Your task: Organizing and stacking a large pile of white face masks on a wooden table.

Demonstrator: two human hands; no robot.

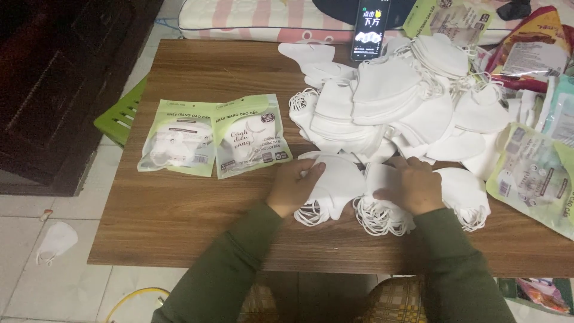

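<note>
Left hand (293, 185) and right hand (412, 185), apart, each clamped on stacked white face masks (341, 182) beside two sealed mask packets (251, 136).

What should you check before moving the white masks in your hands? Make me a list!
1. Left hand has hold of a folded white mask: ok, fingers lie on it.
2. Right hand is on its own small stack of masks: ok.
3. Ear loops are free of tangles: cannot tell, they bunch up at the table's near edge.
4. Two filled green pouches lie flat, apart from the hands: ok.
5. Big mask pile is tidy: not ok, it is loose and heaped.
6. All masks are on the table: not ok, one mask lies on the floor.
</note>
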